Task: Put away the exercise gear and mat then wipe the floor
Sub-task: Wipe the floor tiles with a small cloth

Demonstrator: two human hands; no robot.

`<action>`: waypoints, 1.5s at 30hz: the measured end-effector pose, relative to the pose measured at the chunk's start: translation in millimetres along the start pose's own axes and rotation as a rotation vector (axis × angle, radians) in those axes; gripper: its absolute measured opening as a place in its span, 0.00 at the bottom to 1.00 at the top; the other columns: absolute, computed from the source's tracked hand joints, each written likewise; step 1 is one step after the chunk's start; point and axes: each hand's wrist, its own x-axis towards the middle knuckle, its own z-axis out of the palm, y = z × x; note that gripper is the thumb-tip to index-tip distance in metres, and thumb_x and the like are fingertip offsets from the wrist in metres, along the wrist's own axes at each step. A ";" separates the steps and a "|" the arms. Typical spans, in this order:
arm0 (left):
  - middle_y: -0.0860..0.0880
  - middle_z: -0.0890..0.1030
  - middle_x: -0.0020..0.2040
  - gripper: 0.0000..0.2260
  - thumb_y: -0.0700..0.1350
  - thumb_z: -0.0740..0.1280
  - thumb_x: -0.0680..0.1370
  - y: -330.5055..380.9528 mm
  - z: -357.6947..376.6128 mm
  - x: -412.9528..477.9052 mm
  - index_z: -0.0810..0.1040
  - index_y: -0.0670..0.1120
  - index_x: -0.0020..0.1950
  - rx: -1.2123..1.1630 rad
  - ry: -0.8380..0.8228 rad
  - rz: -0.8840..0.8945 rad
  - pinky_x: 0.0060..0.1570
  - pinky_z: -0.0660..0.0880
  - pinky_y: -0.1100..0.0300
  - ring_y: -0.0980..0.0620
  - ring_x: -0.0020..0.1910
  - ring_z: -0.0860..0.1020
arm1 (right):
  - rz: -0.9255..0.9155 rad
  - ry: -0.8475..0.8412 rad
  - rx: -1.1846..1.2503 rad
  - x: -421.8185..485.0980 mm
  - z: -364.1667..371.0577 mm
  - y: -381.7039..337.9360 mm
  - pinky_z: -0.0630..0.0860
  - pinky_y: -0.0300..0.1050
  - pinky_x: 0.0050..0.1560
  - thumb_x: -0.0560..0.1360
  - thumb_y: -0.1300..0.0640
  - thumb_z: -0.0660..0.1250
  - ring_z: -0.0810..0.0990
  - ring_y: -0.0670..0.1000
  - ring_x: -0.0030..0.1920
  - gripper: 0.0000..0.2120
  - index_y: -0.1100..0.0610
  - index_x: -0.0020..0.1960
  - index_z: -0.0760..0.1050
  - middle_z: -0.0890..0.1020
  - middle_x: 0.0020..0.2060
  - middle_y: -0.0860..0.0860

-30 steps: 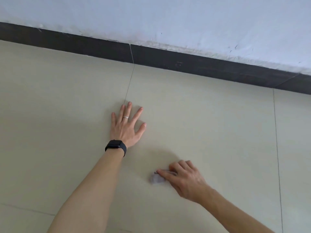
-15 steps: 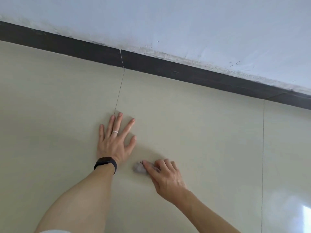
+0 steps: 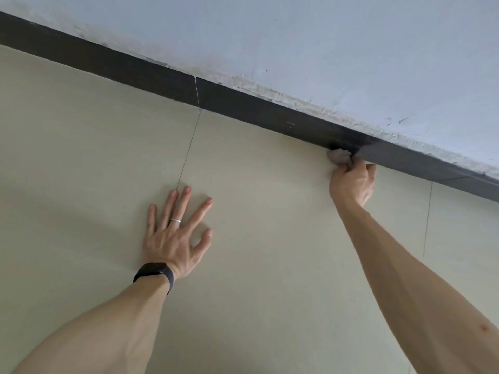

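Two hands are in view, and one small wad of cloth.

On the left, the left hand (image 3: pixel 172 236) lies flat on the beige tiled floor (image 3: pixel 270 265), palm down. All five fingers are straight and spread wide, and it holds nothing. One thin silver ring (image 3: pixel 176 220) sits on one of its fingers, and one black wristband (image 3: pixel 155 273) circles the wrist. The forearm runs back toward the lower left corner.

Just beyond the tips of the middle fingers, one fine grout line (image 3: pixel 189 147) runs up the floor to the dark skirting board (image 3: pixel 135 68). The skirting crosses the whole view, slanting down to the right. One pale vertical joint in it meets the top of that line. Above the skirting stands a pale, scuffed wall (image 3: pixel 324 36).

To the right, well apart from the left hand, the right hand (image 3: pixel 351 182) reaches out on a straight arm. Its fingers curl tightly round the crumpled greyish cloth (image 3: pixel 337 155). The cloth sticks out past the knuckles and sits where the floor meets the foot of the skirting, touching both.

Further right, a second grout line (image 3: pixel 428 220) runs down the floor from the skirting. Two such lines show in all.
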 end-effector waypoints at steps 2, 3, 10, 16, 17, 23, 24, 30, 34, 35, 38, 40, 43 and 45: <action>0.55 0.43 0.82 0.29 0.64 0.50 0.77 -0.1 1.1 2.2 0.47 0.68 0.79 -0.016 0.010 0.002 0.76 0.46 0.41 0.49 0.81 0.47 | 0.015 0.040 0.069 -13.8 16.7 -25.2 0.70 0.52 0.52 0.77 0.56 0.57 0.76 0.64 0.53 0.16 0.61 0.60 0.76 0.74 0.56 0.60; 0.55 0.43 0.82 0.29 0.64 0.51 0.77 0.2 1.1 1.9 0.48 0.68 0.79 -0.020 0.014 0.003 0.76 0.47 0.41 0.49 0.81 0.48 | -0.076 0.031 0.094 -28.9 26.0 -37.6 0.70 0.54 0.51 0.77 0.55 0.57 0.77 0.65 0.53 0.17 0.61 0.60 0.76 0.76 0.54 0.60; 0.55 0.43 0.82 0.29 0.64 0.51 0.78 1.6 0.5 3.3 0.50 0.68 0.79 -0.040 0.029 0.015 0.77 0.47 0.40 0.49 0.81 0.48 | -0.868 -0.187 -0.072 -99.7 53.5 -98.6 0.68 0.51 0.48 0.81 0.47 0.62 0.74 0.57 0.48 0.16 0.45 0.67 0.77 0.77 0.50 0.52; 0.56 0.40 0.82 0.29 0.65 0.50 0.77 2.2 -2.8 1.8 0.45 0.69 0.78 -0.027 -0.011 -0.011 0.77 0.44 0.41 0.50 0.81 0.44 | -1.192 -0.421 -0.035 -222.3 -7.7 68.1 0.72 0.51 0.45 0.76 0.56 0.69 0.76 0.57 0.44 0.21 0.48 0.69 0.76 0.76 0.50 0.52; 0.55 0.42 0.82 0.29 0.64 0.51 0.77 2.1 -3.4 1.8 0.47 0.69 0.78 -0.039 -0.005 -0.003 0.77 0.45 0.41 0.50 0.81 0.44 | -1.323 -0.511 -0.063 -238.1 -18.5 90.9 0.71 0.50 0.46 0.75 0.56 0.68 0.77 0.56 0.44 0.23 0.47 0.70 0.75 0.76 0.50 0.50; 0.56 0.40 0.82 0.28 0.65 0.51 0.78 3.5 -5.7 1.0 0.46 0.69 0.78 -0.024 -0.029 0.002 0.78 0.43 0.42 0.51 0.81 0.42 | -1.345 -0.321 -0.130 -143.6 -0.7 37.4 0.69 0.48 0.42 0.80 0.51 0.62 0.76 0.58 0.42 0.17 0.44 0.67 0.77 0.78 0.46 0.52; 0.55 0.40 0.82 0.28 0.64 0.51 0.79 3.3 -5.3 0.2 0.47 0.69 0.78 -0.029 -0.018 0.009 0.78 0.44 0.42 0.51 0.81 0.43 | -1.152 -0.238 -0.126 -117.9 3.6 16.6 0.70 0.50 0.44 0.80 0.50 0.63 0.77 0.59 0.44 0.16 0.44 0.67 0.77 0.78 0.48 0.53; 0.55 0.44 0.82 0.25 0.61 0.52 0.82 1.9 -4.5 2.7 0.50 0.68 0.79 -0.016 0.016 0.013 0.78 0.45 0.42 0.50 0.81 0.45 | -0.946 -0.165 -0.080 -136.2 20.1 -8.7 0.74 0.55 0.45 0.80 0.53 0.64 0.75 0.61 0.44 0.19 0.52 0.70 0.74 0.76 0.49 0.58; 0.54 0.48 0.82 0.23 0.59 0.51 0.82 2.0 -4.3 1.0 0.54 0.67 0.78 -0.036 0.039 0.015 0.77 0.45 0.42 0.50 0.81 0.47 | -1.383 -0.395 -0.012 -259.5 1.1 74.0 0.72 0.52 0.40 0.77 0.57 0.65 0.73 0.58 0.42 0.21 0.52 0.70 0.74 0.77 0.46 0.54; 0.53 0.49 0.82 0.23 0.59 0.51 0.82 2.7 -3.0 0.1 0.55 0.67 0.78 -0.040 0.056 0.019 0.77 0.46 0.42 0.49 0.81 0.48 | -1.484 -0.473 0.010 -285.7 -4.9 95.4 0.70 0.50 0.39 0.77 0.59 0.63 0.73 0.57 0.41 0.20 0.53 0.69 0.75 0.77 0.46 0.53; 0.53 0.48 0.82 0.23 0.61 0.49 0.83 0.4 -0.8 -1.8 0.53 0.67 0.78 0.008 0.064 -0.002 0.77 0.46 0.41 0.49 0.81 0.48 | -1.697 -0.573 0.041 -310.6 -7.3 113.8 0.68 0.49 0.41 0.78 0.58 0.61 0.72 0.55 0.40 0.19 0.51 0.69 0.75 0.76 0.44 0.51; 0.54 0.46 0.82 0.24 0.61 0.48 0.82 1.3 -4.0 -0.4 0.50 0.68 0.79 0.011 0.015 -0.010 0.77 0.45 0.41 0.49 0.81 0.46 | -1.782 -0.512 0.022 -283.0 3.4 90.2 0.68 0.49 0.41 0.78 0.56 0.63 0.72 0.55 0.40 0.19 0.48 0.68 0.75 0.76 0.44 0.51; 0.54 0.40 0.82 0.25 0.62 0.47 0.82 6.1 -19.1 3.9 0.45 0.67 0.79 0.023 -0.129 -0.001 0.77 0.41 0.41 0.50 0.81 0.40 | -1.494 -0.315 0.013 -228.0 19.6 50.6 0.70 0.51 0.43 0.78 0.50 0.64 0.75 0.58 0.42 0.19 0.46 0.69 0.75 0.78 0.46 0.53; 0.53 0.38 0.82 0.26 0.62 0.47 0.82 5.2 -24.0 -11.8 0.42 0.65 0.80 0.085 -0.145 -0.058 0.77 0.39 0.41 0.49 0.80 0.38 | -1.201 -0.273 0.008 -220.4 27.1 34.4 0.70 0.53 0.44 0.80 0.49 0.63 0.75 0.60 0.45 0.18 0.43 0.69 0.74 0.77 0.49 0.54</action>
